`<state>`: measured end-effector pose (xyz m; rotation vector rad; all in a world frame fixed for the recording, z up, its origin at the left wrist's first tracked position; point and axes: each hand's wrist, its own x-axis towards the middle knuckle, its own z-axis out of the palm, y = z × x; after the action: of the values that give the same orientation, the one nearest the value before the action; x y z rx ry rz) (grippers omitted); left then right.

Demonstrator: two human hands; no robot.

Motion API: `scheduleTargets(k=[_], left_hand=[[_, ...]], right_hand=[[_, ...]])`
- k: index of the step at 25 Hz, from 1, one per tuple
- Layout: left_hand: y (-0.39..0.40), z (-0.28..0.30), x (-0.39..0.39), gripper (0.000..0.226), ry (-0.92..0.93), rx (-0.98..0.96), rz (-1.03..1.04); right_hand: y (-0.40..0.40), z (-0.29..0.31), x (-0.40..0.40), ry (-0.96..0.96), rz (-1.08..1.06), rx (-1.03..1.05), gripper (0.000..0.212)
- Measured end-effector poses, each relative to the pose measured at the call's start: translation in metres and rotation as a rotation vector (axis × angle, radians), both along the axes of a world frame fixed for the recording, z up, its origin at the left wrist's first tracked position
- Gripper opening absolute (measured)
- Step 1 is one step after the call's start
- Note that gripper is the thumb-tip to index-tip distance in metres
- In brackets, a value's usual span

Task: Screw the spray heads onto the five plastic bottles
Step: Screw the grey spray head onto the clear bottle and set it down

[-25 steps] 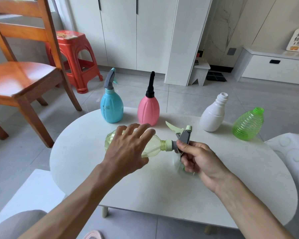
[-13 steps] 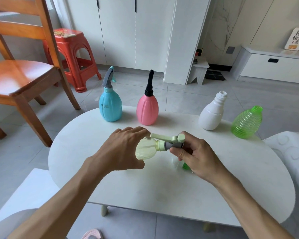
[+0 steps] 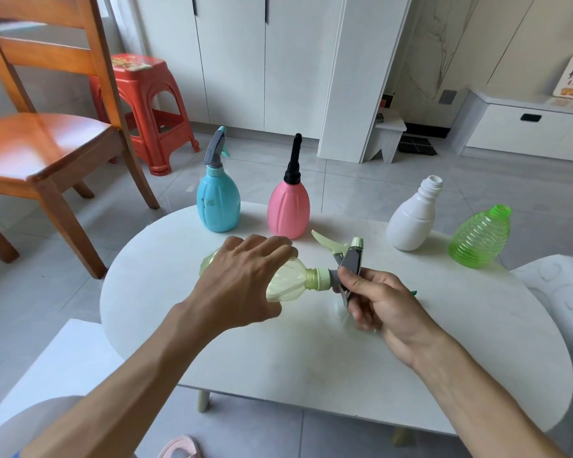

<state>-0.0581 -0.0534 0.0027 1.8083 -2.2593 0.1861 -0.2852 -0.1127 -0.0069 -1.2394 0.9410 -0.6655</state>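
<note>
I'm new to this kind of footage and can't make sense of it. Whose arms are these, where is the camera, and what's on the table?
No machine here: the camera sits on a person's head, looking down at their own arms. The left hand holds a pale yellow bottle on its side above the white table. The right hand has its grip on the grey spray head at the bottle's neck. Behind stand a blue bottle and pink bottle, both with heads, plus a white bottle and green bottle without.

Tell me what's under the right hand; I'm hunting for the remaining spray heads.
Beneath the right hand a small bright green plastic tip pokes out on the white round table. It may be another spray head, but the hand covers the rest.
</note>
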Motion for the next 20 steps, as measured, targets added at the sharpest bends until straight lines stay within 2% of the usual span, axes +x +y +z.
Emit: scheduleTargets(k=[1,3,5,9,12,14,16,17,18,20], left_hand=[[0.000,-0.001,-0.003,0.068,-0.015,-0.015,0.009],[0.000,-0.003,-0.006,0.067,-0.032,-0.016,0.035],[-0.002,-0.002,-0.004,0.067,-0.031,0.004,0.057],[-0.007,0.001,0.001,0.073,-0.042,0.053,0.022],[-0.006,0.000,0.003,0.074,-0.023,0.075,-0.001],[-0.005,-0.001,0.005,0.073,-0.005,0.109,-0.011],[-0.005,0.000,0.007,0.073,0.026,0.155,-0.010],[-0.004,0.000,0.008,0.073,0.032,0.169,-0.007],[-0.003,0.000,0.009,0.073,0.031,0.170,-0.003],[-0.002,0.000,0.008,0.072,0.012,0.136,0.005]], right_hand=[[-0.002,0.000,0.000,-0.009,-0.020,0.079,0.030],[-0.002,-0.002,-0.001,-0.015,-0.030,0.086,0.031],[0.002,-0.004,0.001,-0.016,-0.027,-0.064,0.022],[0.003,-0.007,0.001,0.130,0.013,-0.446,0.005],[-0.001,-0.005,-0.005,0.202,0.043,-0.571,0.013],[-0.002,-0.003,-0.008,0.329,0.048,-0.717,0.010],[-0.002,-0.005,-0.008,0.495,0.071,-0.911,0.024],[-0.001,-0.006,-0.006,0.512,0.072,-0.949,0.027],[0.001,-0.008,-0.004,0.462,0.057,-0.915,0.025],[0.005,-0.008,0.001,0.199,0.000,-0.578,0.020]])
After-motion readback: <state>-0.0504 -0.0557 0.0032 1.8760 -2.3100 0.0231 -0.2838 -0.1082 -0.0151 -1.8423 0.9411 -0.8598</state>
